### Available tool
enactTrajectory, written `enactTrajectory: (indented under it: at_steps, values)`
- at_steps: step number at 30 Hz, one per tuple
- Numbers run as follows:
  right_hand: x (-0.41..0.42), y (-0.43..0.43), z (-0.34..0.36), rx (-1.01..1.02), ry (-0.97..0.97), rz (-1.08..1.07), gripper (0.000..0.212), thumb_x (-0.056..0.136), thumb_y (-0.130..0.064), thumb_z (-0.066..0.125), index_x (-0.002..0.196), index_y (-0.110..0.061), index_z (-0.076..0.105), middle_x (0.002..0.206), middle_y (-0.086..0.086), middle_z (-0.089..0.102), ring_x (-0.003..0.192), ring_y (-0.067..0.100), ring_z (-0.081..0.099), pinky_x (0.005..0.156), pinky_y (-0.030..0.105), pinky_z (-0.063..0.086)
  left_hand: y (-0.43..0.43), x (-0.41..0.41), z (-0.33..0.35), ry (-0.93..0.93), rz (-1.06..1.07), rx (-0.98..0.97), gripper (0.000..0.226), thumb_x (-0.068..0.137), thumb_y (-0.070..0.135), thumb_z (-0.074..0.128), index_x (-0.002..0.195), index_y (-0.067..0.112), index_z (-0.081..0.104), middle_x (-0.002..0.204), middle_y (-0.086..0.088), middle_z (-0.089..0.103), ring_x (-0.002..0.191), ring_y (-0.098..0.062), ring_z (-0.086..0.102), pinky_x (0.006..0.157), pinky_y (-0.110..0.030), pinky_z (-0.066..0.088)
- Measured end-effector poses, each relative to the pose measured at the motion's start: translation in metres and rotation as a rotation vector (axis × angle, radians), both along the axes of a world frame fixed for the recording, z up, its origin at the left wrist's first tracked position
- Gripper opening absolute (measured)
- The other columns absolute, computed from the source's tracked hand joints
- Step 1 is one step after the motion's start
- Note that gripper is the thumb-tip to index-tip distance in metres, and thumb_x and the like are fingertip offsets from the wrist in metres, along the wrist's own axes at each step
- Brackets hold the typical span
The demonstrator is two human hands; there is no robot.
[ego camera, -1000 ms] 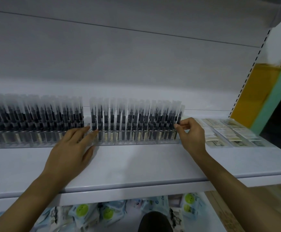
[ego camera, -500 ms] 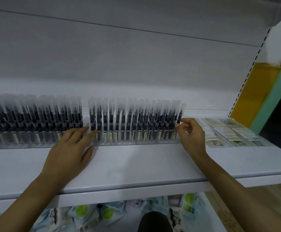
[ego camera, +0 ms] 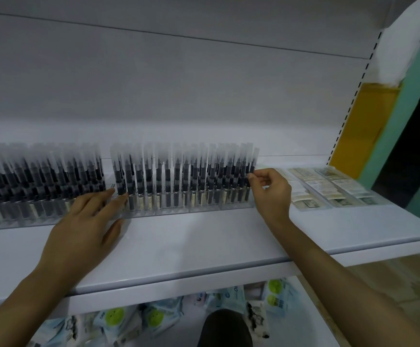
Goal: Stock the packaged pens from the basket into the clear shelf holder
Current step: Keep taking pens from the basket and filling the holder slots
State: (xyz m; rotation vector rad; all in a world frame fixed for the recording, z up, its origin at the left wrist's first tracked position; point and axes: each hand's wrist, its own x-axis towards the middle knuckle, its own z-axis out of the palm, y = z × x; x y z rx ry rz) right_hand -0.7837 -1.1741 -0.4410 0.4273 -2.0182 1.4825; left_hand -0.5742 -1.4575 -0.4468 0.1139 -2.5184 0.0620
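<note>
Below the forearms, pale packets [ego camera: 113,319] with green faces lie on a lower level. On the white shelf [ego camera: 191,246] above, the left hand [ego camera: 86,221] lies flat, fingers straight, their tips touching the left end of the clear shelf holder [ego camera: 191,209]. The right hand [ego camera: 271,194], fingers curled, pinches the last of the packaged pens [ego camera: 179,176] standing upright between the hands. A second pen row [ego camera: 41,181] stands beyond the left hand, and flat packs [ego camera: 329,186] lie right of the right hand.

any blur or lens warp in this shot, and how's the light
Head view: far-left pen packs smear into blur, the rightmost pack pinched by the right hand reads sharper; light is dim, soft shadow beside the left hand; the upright leans from wide-angle distortion.
</note>
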Motion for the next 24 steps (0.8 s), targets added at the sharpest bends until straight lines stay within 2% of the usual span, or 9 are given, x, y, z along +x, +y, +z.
enactTrajectory:
  at_steps: [7,10,12,14,15,16,19,21,24]
  values:
    - [0.0,-0.001,-0.001,-0.042,-0.001,0.029,0.011,0.087,-0.019,0.069,0.083,-0.014,0.061,0.07,-0.012,0.057,0.065,-0.001,0.054,0.062,0.014,0.044,0.001,-0.001,0.0,0.021,-0.012,-0.008,0.055,0.087,0.037,0.038,0.128,0.007,0.059,0.127,-0.016,0.058,0.111,-0.039,0.049,0.08,-0.054,0.052]
    - [0.004,-0.001,0.0,-0.073,0.01,0.072,0.013,0.087,-0.02,0.069,0.089,-0.012,0.059,0.072,-0.012,0.056,0.065,-0.002,0.053,0.063,0.014,0.044,0.0,-0.002,-0.001,0.014,-0.008,-0.005,0.056,0.088,0.038,0.037,0.129,0.007,0.059,0.128,-0.015,0.058,0.112,-0.039,0.049,0.08,-0.054,0.052]
    - [0.005,0.003,0.009,-0.18,-0.003,0.134,0.02,0.09,-0.023,0.065,0.1,-0.01,0.055,0.078,-0.008,0.056,0.07,0.002,0.054,0.066,0.021,0.048,-0.003,-0.003,-0.003,0.01,-0.011,-0.003,0.056,0.088,0.039,0.037,0.129,0.008,0.058,0.129,-0.015,0.057,0.112,-0.04,0.05,0.081,-0.055,0.051]
    - [-0.001,0.01,0.028,-0.289,-0.058,0.154,0.021,0.094,-0.028,0.058,0.106,-0.011,0.052,0.089,-0.001,0.06,0.083,0.017,0.059,0.075,0.035,0.054,-0.006,-0.004,-0.004,0.003,-0.014,-0.004,0.056,0.088,0.04,0.037,0.13,0.008,0.057,0.13,-0.015,0.056,0.112,-0.04,0.05,0.08,-0.056,0.051]
    - [-0.004,0.013,0.041,-0.315,-0.089,0.154,0.019,0.095,-0.029,0.056,0.106,-0.014,0.053,0.095,0.003,0.061,0.089,0.021,0.061,0.081,0.039,0.055,-0.008,-0.005,-0.004,-0.002,-0.016,-0.009,0.056,0.088,0.04,0.037,0.13,0.008,0.057,0.131,-0.015,0.056,0.113,-0.041,0.05,0.08,-0.056,0.051]
    - [-0.005,0.017,0.054,-0.31,-0.103,0.158,0.017,0.095,-0.028,0.056,0.106,-0.015,0.054,0.099,0.004,0.062,0.093,0.021,0.061,0.085,0.035,0.054,-0.009,-0.005,-0.004,-0.009,-0.018,-0.015,0.056,0.088,0.04,0.037,0.13,0.008,0.057,0.131,-0.015,0.056,0.113,-0.041,0.05,0.08,-0.056,0.05]
    - [0.001,0.019,0.079,-0.128,-0.012,0.205,0.02,0.092,-0.024,0.061,0.11,-0.016,0.057,0.1,-0.004,0.062,0.091,0.005,0.058,0.078,0.011,0.047,-0.011,-0.006,-0.004,-0.024,-0.024,-0.015,0.056,0.089,0.041,0.037,0.13,0.009,0.057,0.132,-0.015,0.055,0.115,-0.041,0.05,0.083,-0.056,0.049]
    - [0.007,0.017,0.089,0.093,0.078,0.249,0.018,0.091,-0.026,0.063,0.108,-0.022,0.06,0.106,-0.009,0.061,0.098,0.002,0.056,0.083,0.011,0.044,-0.011,-0.007,-0.005,-0.021,-0.025,-0.022,0.056,0.089,0.041,0.037,0.13,0.008,0.057,0.132,-0.015,0.055,0.114,-0.041,0.051,0.084,-0.056,0.048]
    - [0.005,0.011,0.101,0.381,0.118,0.305,0.015,0.09,-0.031,0.064,0.104,-0.027,0.066,0.112,-0.011,0.059,0.109,0.006,0.051,0.095,0.022,0.039,-0.011,-0.006,-0.005,-0.02,-0.021,-0.025,0.056,0.089,0.041,0.037,0.13,0.009,0.057,0.132,-0.015,0.055,0.114,-0.04,0.051,0.084,-0.055,0.048]
